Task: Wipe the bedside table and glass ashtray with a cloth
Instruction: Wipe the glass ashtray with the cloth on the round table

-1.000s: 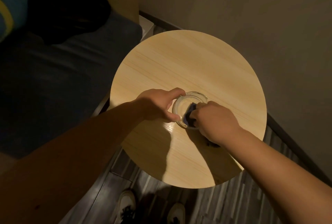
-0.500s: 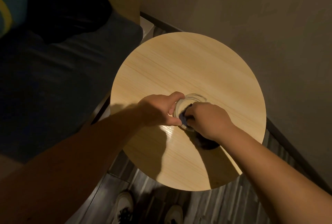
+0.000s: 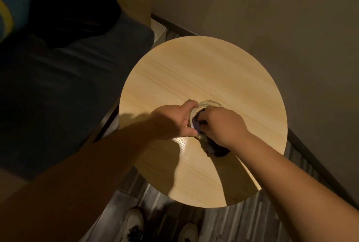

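A round, light wooden bedside table (image 3: 204, 70) fills the middle of the view. On it stands a small clear glass ashtray (image 3: 210, 103), mostly covered by my hands. My left hand (image 3: 172, 121) grips the ashtray's left rim with thumb and fingers curled round it. My right hand (image 3: 223, 125) holds a dark purple cloth (image 3: 197, 124) bunched inside the ashtray; the cloth's loose end (image 3: 215, 149) hangs out below my wrist onto the table.
A dark bed (image 3: 58, 90) lies close along the table's left side. A plain wall (image 3: 281, 28) runs behind and to the right, with a dark skirting (image 3: 314, 156). My light shoes (image 3: 134, 224) stand on grey plank flooring below the table's near edge.
My right hand has pushed the cloth further left inside the ashtray, toward my left hand. The view has shifted slightly; the left hand keeps its grip on the rim.
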